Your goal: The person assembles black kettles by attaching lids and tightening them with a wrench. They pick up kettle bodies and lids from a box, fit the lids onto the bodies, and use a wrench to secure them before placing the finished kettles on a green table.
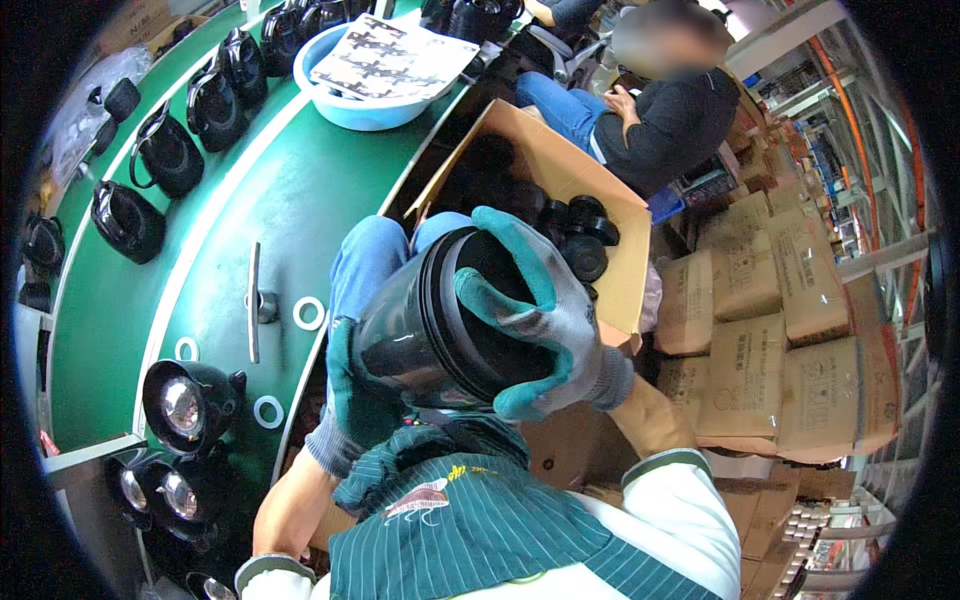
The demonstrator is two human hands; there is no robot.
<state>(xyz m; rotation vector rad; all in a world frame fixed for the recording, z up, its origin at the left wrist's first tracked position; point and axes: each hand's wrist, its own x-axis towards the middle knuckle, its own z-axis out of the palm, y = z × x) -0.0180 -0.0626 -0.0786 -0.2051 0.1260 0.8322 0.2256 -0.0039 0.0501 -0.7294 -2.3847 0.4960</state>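
In front of my lap, both gloved hands hold a glossy black jug body (395, 325), tilted on its side with its ridged round end turned to the right. My left hand (362, 392), in a green-coated glove, is closed around the lower left side of the body. Over the ridged end lies my right hand (565, 325), its grey and green fingers bent across the end and gripping the rim. What lies under the right palm is hidden. Close by on the green bench are a white ring (309, 314) and a bluish ring (269, 411).
Black jugs (170, 155) line the green bench (330, 185) beside a blue basin (360, 112) bearing a printed sheet. Silvery liners show in black jugs (190, 405) at near left. A carton (625, 240) holds black round parts. Stacked boxes (745, 370) and a seated person (665, 130) are right.
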